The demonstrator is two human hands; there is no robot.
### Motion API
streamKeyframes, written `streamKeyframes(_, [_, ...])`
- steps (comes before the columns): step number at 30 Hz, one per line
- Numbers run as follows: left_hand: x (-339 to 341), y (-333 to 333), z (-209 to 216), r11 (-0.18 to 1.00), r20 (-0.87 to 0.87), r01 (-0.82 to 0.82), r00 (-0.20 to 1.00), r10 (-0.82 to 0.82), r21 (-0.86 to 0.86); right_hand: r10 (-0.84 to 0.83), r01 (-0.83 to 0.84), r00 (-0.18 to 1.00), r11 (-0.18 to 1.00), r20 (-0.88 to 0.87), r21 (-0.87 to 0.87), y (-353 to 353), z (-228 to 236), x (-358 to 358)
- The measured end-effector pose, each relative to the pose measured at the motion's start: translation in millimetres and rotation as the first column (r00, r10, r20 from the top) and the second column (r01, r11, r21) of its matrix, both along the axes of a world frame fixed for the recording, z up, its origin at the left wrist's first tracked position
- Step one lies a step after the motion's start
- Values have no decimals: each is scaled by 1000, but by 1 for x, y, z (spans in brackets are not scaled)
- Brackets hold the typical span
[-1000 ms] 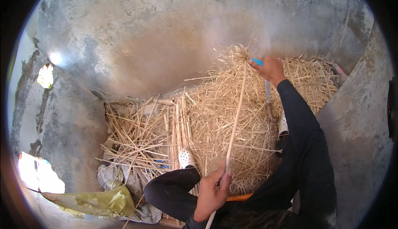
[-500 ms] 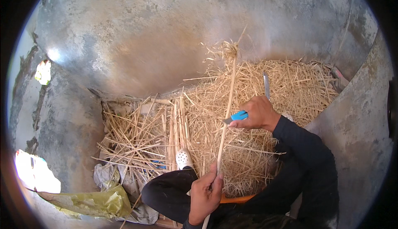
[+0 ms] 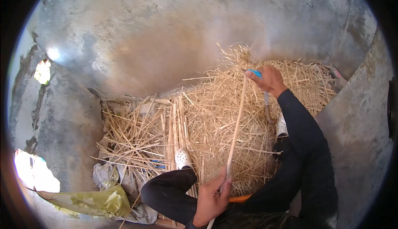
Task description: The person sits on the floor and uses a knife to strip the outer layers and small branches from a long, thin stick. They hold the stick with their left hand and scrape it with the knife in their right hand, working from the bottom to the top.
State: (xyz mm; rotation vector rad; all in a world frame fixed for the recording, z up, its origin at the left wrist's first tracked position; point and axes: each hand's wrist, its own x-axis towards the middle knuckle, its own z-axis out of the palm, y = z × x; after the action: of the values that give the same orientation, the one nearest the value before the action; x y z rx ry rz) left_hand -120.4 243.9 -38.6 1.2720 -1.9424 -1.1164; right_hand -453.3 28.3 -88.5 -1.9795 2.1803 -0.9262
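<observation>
A long pale split stick [image 3: 236, 135], maybe bamboo or cane, slants up and away from my lap. My left hand [image 3: 213, 200] is closed round its near part. Close to the stick's far end, my right hand [image 3: 268, 81] grips a knife by its blue handle [image 3: 255, 73]. The blade is mostly hidden against the stick there. Frayed curly shavings [image 3: 240, 56] cling in a tuft at that far end. Beneath my right forearm, a second tool with a metal blade and a brown curved handle [image 3: 269, 116] lies on the heap of shavings [image 3: 215, 133].
Loose sticks [image 3: 134, 140] lie crisscrossed at left, beside upright strips [image 3: 176, 125]. White clogs [image 3: 183, 158] are on my feet. A yellow-green plastic sheet [image 3: 95, 200] and grey sacking [image 3: 106, 176] lie at lower left. A concrete wall [image 3: 166, 42] rises behind the heap.
My right hand has slid the knife up and away along the stick to its frayed end. The stick leans further right, and my left hand has shifted slightly right. The brown tool handle now shows.
</observation>
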Motion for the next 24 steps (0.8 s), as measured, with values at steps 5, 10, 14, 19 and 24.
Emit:
streamKeyframes(5, [-8, -3, 4, 998, -50, -19, 999, 22, 62, -107, 108, 993, 994, -46, 5, -12, -1, -22])
streamKeyframes(10, [0, -2, 1, 973, -121, -119, 982, 144, 198, 4, -23, 990, 991, 140, 132, 14, 21, 19])
streamKeyframes(14, [-7, -10, 12, 924, -217, -161, 945, 246, 346, 373, -373, 928, 927, -4, 47, 74, 24, 62])
streamKeyframes(19, [1, -9, 7, 881, -409, -87, 861, 301, 465, 321, -321, 947, 947, -10, 0, 82, 24, 72])
streamKeyframes(24, [-1, -1, -5, 838, -557, -26, 736, 385, 545, 237, -236, 972, 971, -2, 25, 65, 27, 57])
